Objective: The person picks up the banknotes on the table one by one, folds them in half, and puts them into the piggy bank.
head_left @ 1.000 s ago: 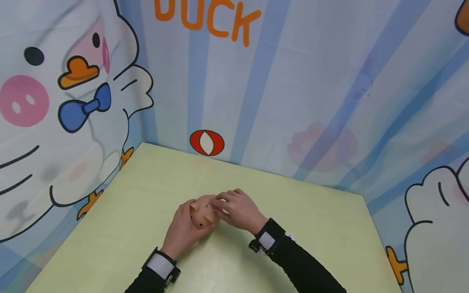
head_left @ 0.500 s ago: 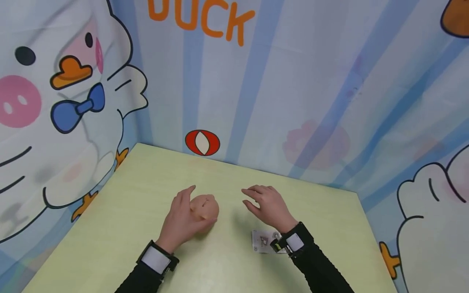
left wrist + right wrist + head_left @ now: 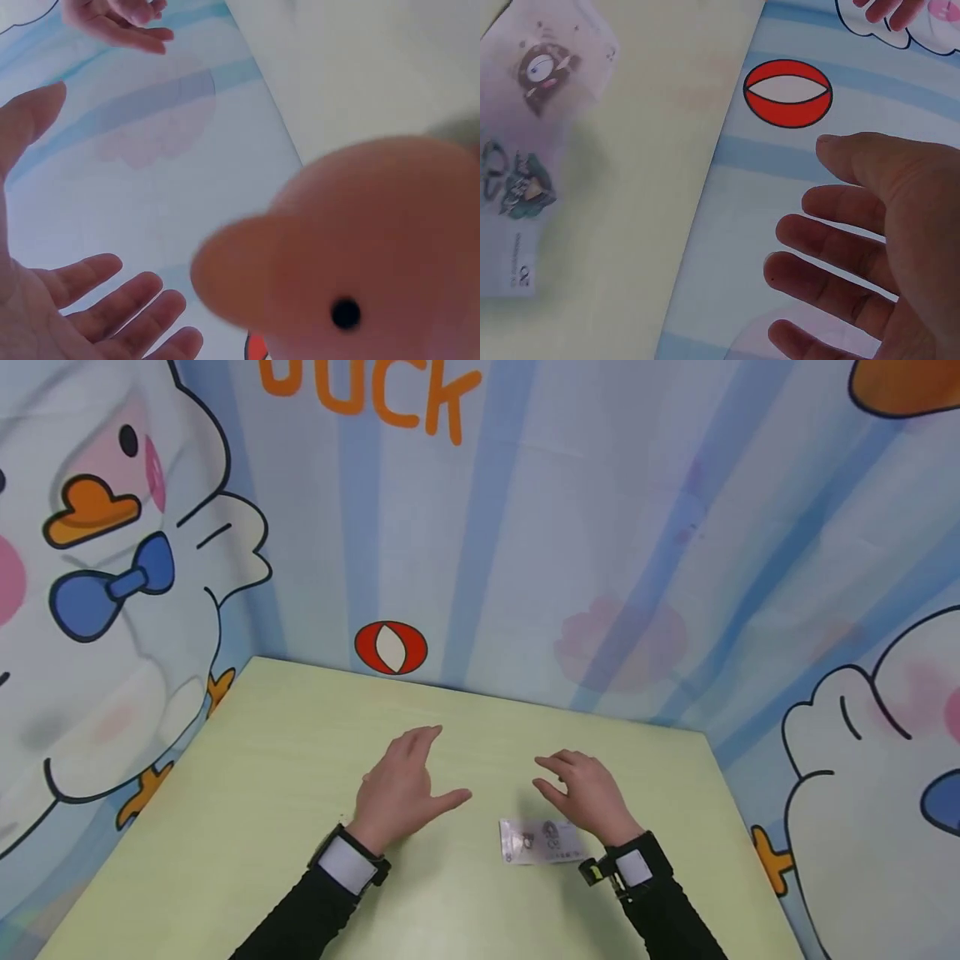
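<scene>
A pinkish piggy bank with an ear and a black eye fills the right of the left wrist view. In the head view my left hand almost completely covers it. That hand has its thumb spread wide, and its fingers hold nothing. My right hand hovers over the table to the right, its fingers loosely bent and apart. Below and left of it lies a small printed paper slip, which shows cartoon drawings in the right wrist view.
The pale yellow table meets a printed cloth backdrop at its back and sides. Both wrists carry strapped black cameras, the left strap and the right strap.
My right hand has left the top of the piggy bank and moved right. My left hand has let go of it and opened out. The paper slip has come into sight.
</scene>
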The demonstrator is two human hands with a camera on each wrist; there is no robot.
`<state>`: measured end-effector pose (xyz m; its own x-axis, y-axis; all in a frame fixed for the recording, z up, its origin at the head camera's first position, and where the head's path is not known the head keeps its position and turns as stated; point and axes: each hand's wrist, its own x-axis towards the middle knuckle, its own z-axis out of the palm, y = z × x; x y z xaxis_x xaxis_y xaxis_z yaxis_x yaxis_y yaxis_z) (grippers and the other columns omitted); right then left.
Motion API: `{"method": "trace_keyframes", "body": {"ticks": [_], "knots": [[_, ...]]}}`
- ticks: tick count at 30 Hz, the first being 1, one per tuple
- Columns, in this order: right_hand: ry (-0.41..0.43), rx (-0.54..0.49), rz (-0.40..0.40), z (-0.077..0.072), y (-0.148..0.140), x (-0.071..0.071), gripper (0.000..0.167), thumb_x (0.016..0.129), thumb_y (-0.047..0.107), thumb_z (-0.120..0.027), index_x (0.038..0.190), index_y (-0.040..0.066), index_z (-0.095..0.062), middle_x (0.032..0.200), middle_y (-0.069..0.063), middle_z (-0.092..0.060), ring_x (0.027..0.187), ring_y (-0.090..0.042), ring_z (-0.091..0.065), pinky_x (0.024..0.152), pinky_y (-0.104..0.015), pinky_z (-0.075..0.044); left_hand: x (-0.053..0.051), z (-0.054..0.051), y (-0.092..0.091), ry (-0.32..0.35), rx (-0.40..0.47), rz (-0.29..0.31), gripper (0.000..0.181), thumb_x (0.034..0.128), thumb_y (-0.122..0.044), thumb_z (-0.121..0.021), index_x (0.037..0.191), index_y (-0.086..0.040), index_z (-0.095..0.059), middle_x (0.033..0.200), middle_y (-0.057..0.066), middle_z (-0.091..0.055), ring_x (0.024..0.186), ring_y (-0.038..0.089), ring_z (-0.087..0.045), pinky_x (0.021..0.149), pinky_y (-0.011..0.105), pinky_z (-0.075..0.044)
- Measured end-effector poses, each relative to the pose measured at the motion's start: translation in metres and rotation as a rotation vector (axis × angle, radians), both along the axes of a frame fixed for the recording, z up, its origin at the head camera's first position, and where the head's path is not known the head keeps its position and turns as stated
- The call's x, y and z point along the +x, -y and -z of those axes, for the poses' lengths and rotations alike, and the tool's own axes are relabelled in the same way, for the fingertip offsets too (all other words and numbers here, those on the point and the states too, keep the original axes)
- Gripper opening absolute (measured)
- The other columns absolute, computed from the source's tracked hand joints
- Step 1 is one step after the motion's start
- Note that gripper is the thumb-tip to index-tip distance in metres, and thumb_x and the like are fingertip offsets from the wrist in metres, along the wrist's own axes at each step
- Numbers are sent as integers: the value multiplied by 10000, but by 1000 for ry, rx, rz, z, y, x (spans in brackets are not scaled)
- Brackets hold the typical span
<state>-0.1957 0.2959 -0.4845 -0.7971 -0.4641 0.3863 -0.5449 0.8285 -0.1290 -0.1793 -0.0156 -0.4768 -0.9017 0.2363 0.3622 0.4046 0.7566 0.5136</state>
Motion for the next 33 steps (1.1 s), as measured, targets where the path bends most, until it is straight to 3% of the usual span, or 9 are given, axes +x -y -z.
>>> {"method": "trace_keyframes", "body": {"ticks": [2, 6, 15, 21, 27, 33], "knots": [[32, 11, 37, 4, -7, 3, 337, 953, 230, -821, 1239, 56, -783, 1069, -106, -761, 842, -249, -705, 815, -469, -579, 2, -1, -6, -2, -12, 19, 940, 816, -561, -887, 1522, -55, -527, 1495, 178, -580, 1338, 365, -589, 925, 520, -597], [100, 49, 109, 15, -21, 10, 323, 955, 239, -817, 1210, 42, -788, 1081, -131, -757, 954, -318, -707, 851, -504, -580, 6, 0, -19, 28, -2, 105, 912, 847, -539, -877, 1524, -39, -527, 1498, 185, -573, 1356, 366, -576, 1064, 519, -531], [265, 100, 235, 43, -47, 21, 329, 974, 258, -790, 1204, 23, -778, 1145, -178, -726, 1086, -394, -687, 900, -561, -568, 9, 16, -40, 157, -25, 230, 851, 888, -523, -848, 1517, -44, -535, 1481, 191, -574, 1323, 365, -587, 1019, 494, -561], [263, 130, 253, 57, -50, 26, 287, 922, 249, -843, 1115, 41, -800, 1038, -125, -708, 960, -319, -679, 805, -512, -582, 10, 27, -47, 220, -41, 260, 751, 909, -475, -841, 1474, -53, -582, 1420, 183, -613, 1271, 362, -613, 969, 507, -569], [259, 155, 269, 70, -53, 26, 257, 896, 254, -867, 1066, 72, -802, 974, -76, -680, 884, -253, -649, 737, -462, -568, 11, 33, -49, 220, -55, 267, 660, 917, -418, -844, 1422, -51, -628, 1356, 174, -644, 1209, 346, -644, 923, 496, -580], [249, 148, 274, 72, -51, 24, 262, 880, 252, -884, 1047, 70, -797, 947, -60, -660, 850, -226, -627, 730, -443, -560, 11, 36, -47, 235, -56, 275, 597, 925, -390, -839, 1383, -55, -656, 1312, 148, -660, 1163, 313, -657, 899, 474, -585]]}}
